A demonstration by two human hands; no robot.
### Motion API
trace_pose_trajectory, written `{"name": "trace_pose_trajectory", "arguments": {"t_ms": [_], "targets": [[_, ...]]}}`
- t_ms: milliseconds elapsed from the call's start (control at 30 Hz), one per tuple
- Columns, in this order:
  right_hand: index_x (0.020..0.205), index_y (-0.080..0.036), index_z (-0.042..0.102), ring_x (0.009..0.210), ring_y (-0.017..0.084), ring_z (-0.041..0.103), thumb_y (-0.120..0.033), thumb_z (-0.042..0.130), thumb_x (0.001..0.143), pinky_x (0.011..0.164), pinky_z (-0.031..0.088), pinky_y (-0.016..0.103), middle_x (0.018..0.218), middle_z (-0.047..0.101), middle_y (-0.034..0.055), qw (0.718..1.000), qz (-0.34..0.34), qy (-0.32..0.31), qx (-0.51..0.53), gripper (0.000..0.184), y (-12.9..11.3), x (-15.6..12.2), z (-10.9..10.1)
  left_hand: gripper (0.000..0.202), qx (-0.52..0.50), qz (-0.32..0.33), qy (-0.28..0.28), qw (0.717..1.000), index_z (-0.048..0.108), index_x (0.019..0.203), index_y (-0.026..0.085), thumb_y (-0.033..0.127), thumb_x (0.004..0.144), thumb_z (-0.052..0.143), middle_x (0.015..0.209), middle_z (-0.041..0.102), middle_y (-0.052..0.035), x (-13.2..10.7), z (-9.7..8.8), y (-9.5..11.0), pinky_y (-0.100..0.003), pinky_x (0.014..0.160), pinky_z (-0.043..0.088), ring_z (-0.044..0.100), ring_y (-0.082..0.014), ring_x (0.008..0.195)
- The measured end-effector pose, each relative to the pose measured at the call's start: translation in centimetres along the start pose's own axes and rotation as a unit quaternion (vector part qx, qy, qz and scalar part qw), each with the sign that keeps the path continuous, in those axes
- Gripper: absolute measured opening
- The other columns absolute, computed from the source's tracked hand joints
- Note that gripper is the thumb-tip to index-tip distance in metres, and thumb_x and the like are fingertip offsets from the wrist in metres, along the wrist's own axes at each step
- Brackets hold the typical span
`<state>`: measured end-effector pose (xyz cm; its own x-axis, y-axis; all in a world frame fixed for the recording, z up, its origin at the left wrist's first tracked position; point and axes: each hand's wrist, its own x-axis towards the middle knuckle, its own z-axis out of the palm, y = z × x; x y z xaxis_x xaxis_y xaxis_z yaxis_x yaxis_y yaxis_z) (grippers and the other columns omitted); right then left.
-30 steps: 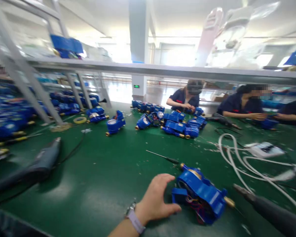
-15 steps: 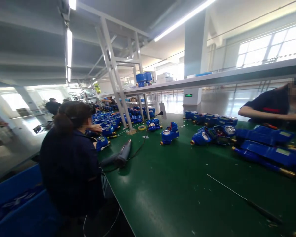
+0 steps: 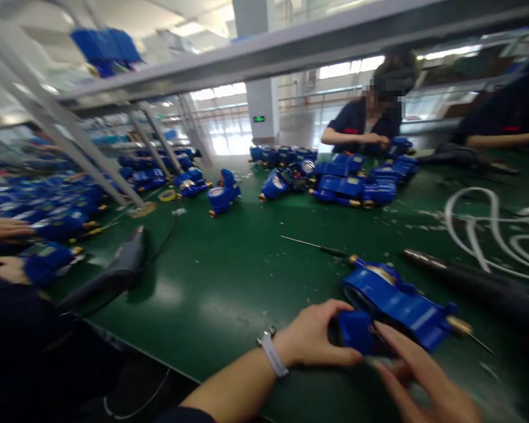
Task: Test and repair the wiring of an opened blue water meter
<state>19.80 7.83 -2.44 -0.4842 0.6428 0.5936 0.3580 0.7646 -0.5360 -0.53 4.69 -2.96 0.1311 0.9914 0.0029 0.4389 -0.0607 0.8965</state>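
Note:
Near the front right of the green table, my left hand is closed round a small blue housing, thumb below and fingers above. My right hand is at the housing's right end, index finger and thumb on either side of it; blur hides the exact contact. Just behind both hands lies a blue water meter with brass ends. Whether the housing is joined to this meter I cannot tell. A thin screwdriver lies beyond the meter.
To the right lie a dark tool with a metal tip and a looped white cable. Several blue meters stand farther back. At the left are a grey heat gun and a co-worker's hand. A shelf spans above.
The view has swung right and down. Both my hands, the blue housing and the near water meter now show; none of them was visible before.

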Motion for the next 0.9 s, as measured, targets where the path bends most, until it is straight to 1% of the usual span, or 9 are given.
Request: {"name": "trace_pose_trajectory", "arguments": {"t_ms": [67,100,133,233,300,400,500,733,900], "targets": [[0.135,-0.022,0.050,0.056,0.013,0.060,-0.039,0.052,0.101,0.052,0.057,0.025,0.113,0.065,0.0109,0.999,0.003,-0.035,-0.036,0.039,-0.3,-0.5,-0.6,0.068,-0.017,0.004,-0.008,1.000,0.052,0.128,0.022,0.039,0.068,0.077,0.118,0.067,-0.0084,0.0,0.0,0.5,-0.040,0.094,0.051,0.065,-0.0266,0.105],[0.133,-0.021,0.050,0.054,0.014,0.060,-0.036,0.049,0.102,0.051,0.056,0.026,0.112,0.066,0.0109,0.998,0.015,-0.034,-0.058,0.035,-0.4,-0.5,-0.6,0.066,-0.024,0.003,-0.009,1.000,0.051,0.128,0.021,0.037,0.069,0.076,0.117,0.067,-0.0082,0.1,0.1,0.6,-0.039,0.094,0.051,0.064,-0.0253,0.103],[0.129,-0.020,0.053,0.055,0.015,0.061,-0.037,0.048,0.102,0.049,0.055,0.027,0.107,0.067,0.0102,0.996,0.018,-0.034,-0.078,0.032,-0.6,-0.3,-0.4,0.065,-0.030,-0.001,-0.016,0.999,0.051,0.127,0.020,0.035,0.070,0.075,0.115,0.067,-0.0080,0.1,0.2,0.8,-0.039,0.092,0.052,0.064,-0.0243,0.100],[0.118,-0.019,0.056,0.072,0.019,0.067,-0.036,0.048,0.102,0.056,0.057,0.029,0.107,0.067,0.0099,0.992,0.047,-0.030,-0.111,0.025,-0.9,0.1,0.2,0.063,-0.049,-0.011,-0.033,0.998,0.049,0.127,0.020,0.029,0.070,0.074,0.114,0.066,-0.0071,-0.1,0.4,1.2,-0.038,0.092,0.051,0.063,-0.0231,0.100],[0.115,-0.018,0.057,0.084,0.022,0.068,-0.036,0.049,0.102,0.060,0.057,0.030,0.109,0.065,0.0110,0.989,0.064,-0.020,-0.128,0.023,-1.0,0.1,0.3,0.062,-0.061,-0.014,-0.039,0.997,0.048,0.127,0.021,0.027,0.071,0.073,0.114,0.065,-0.0071,-0.2,0.3,1.4,-0.039,0.092,0.051,0.063,-0.0233,0.101],[0.113,-0.017,0.058,0.091,0.025,0.068,-0.037,0.051,0.101,0.064,0.057,0.033,0.108,0.065,0.0115,0.986,0.072,-0.014,-0.151,0.024,-0.9,-0.3,0.0,0.061,-0.070,-0.012,-0.041,0.997,0.048,0.127,0.020,0.027,0.071,0.073,0.117,0.064,-0.0079,-0.3,0.2,1.6,-0.039,0.092,0.051,0.063,-0.0240,0.103],[0.111,-0.017,0.060,0.093,0.025,0.067,-0.038,0.052,0.101,0.070,0.056,0.034,0.104,0.066,0.0102,0.985,0.068,-0.020,-0.156,0.025,-0.7,-0.5,-0.2,0.062,-0.066,-0.001,-0.041,0.997,0.047,0.126,0.021,0.027,0.071,0.073,0.120,0.064,-0.0084,-0.4,0.2,1.6,-0.039,0.093,0.051,0.062,-0.0253,0.107],[0.102,-0.016,0.064,0.078,0.019,0.065,-0.029,0.050,0.102,0.063,0.051,0.030,0.094,0.064,0.0072,0.987,0.085,-0.018,-0.132,0.019,-0.9,-0.2,-0.4,0.063,-0.023,0.035,-0.030,0.999,0.047,0.125,0.020,0.025,0.068,0.073,0.121,0.063,-0.0087,-0.6,0.3,2.0,-0.040,0.096,0.050,0.062,-0.0259,0.109],[0.102,-0.016,0.065,0.071,0.017,0.061,-0.020,0.049,0.100,0.061,0.049,0.029,0.083,0.060,0.0047,0.991,0.099,-0.017,-0.090,0.016,-1.2,-0.1,-0.8,0.063,-0.012,0.053,-0.024,0.998,0.047,0.124,0.021,0.025,0.067,0.074,0.121,0.063,-0.0086,-0.7,0.4,2.0,-0.041,0.098,0.049,0.062,-0.0261,0.111]]}}
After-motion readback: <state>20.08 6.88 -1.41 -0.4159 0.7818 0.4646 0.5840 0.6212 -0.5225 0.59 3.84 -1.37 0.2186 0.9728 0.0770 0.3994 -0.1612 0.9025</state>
